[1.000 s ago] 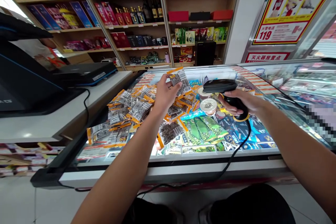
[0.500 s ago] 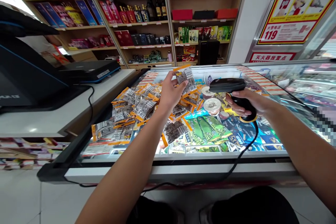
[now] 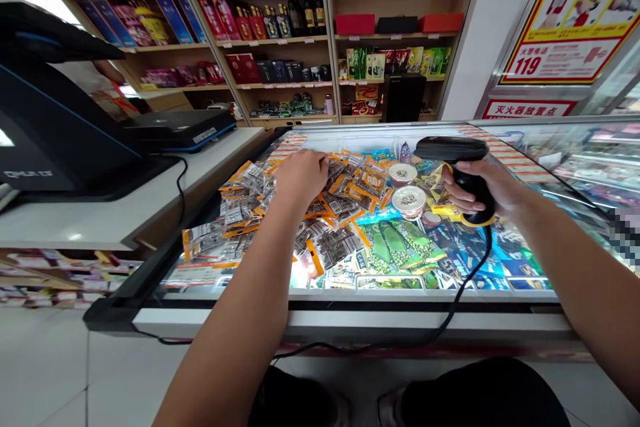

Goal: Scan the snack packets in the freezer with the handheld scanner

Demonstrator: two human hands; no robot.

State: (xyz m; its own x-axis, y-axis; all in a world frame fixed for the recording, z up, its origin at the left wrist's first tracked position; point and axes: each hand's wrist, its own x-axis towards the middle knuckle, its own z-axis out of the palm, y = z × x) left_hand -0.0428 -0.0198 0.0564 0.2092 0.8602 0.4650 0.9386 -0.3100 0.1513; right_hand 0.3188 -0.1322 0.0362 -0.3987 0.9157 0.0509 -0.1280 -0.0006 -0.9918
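My left hand point(image 3: 301, 177) is low over a heap of small clear snack packets point(image 3: 337, 247) with orange edges, back of the hand upward. Its fingers curl downward; whatever they hold, if anything, is hidden. On the right, my right hand point(image 3: 500, 187) grips a black barcode scanner point(image 3: 453, 147) by its handle, held above the packages with its head pointing left. From the handle a black cable point(image 3: 470, 277) runs down over the front edge. Beside the heap are two round white-lidded tubs point(image 3: 409, 200) and green pea-printed bags point(image 3: 403, 243).
Everything lies on the glass top of a freezer chest point(image 3: 325, 319). At left stands a white counter point(image 3: 105, 213) with a black checkout machine point(image 3: 65, 107). Stocked shelves point(image 3: 280, 40) line the back. Another person point(image 3: 95, 83) is partly visible behind the machine.
My left hand has come down and left onto the heap; the packet it held up is no longer visible in it. My right hand still holds the scanner, slightly farther right in view.
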